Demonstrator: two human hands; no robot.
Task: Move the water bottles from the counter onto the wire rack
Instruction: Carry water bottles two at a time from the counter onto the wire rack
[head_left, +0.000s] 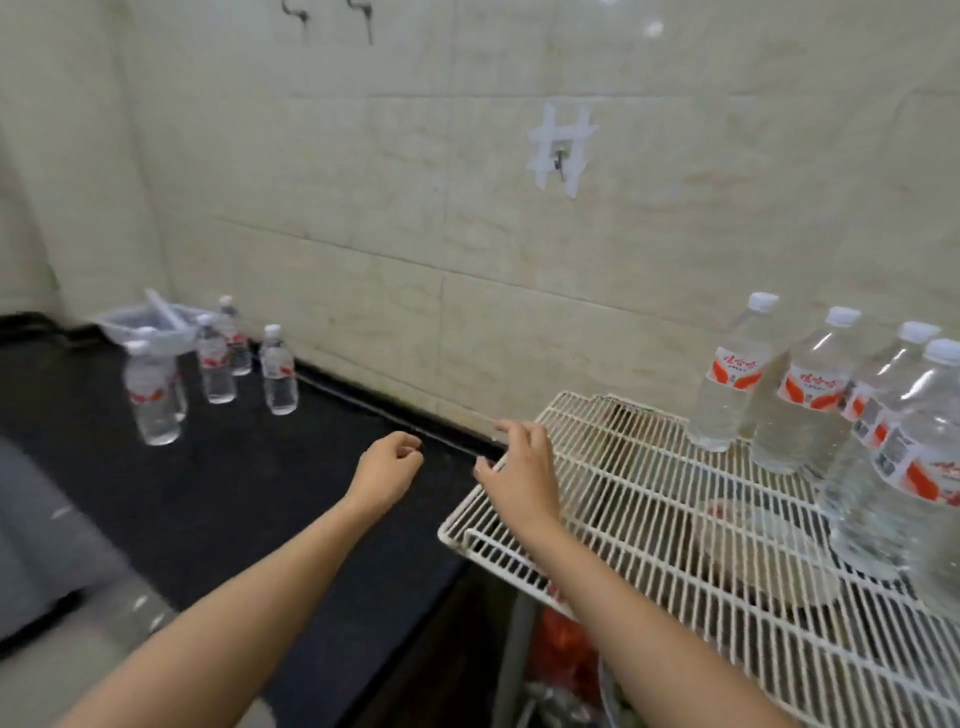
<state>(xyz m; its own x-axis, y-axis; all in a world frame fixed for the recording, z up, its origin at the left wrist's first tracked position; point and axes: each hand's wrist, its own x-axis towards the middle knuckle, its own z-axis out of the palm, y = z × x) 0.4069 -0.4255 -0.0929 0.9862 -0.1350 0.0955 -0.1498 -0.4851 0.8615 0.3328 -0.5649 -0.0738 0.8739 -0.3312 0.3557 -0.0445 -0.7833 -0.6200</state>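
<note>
Several clear water bottles with red-and-white labels stand on the black counter (249, 483) at the far left; the closest to me is a bottle (151, 395) and the rightmost is another bottle (279, 370). Several more bottles stand on the white wire rack (639, 509) at the right, among them one by the wall (730, 379) and a large close one (898, 467). My left hand (387, 470) hovers over the counter, fingers curled, holding nothing. My right hand (519, 467) hangs above the rack's left corner with fingers apart, empty.
A clear plastic tray (148, 322) sits behind the counter bottles by the tiled wall. A wall hook taped in white (560, 150) is above the rack. Under the rack lie a dish and red items (569, 654). A grey surface (36, 545) lies at the lower left.
</note>
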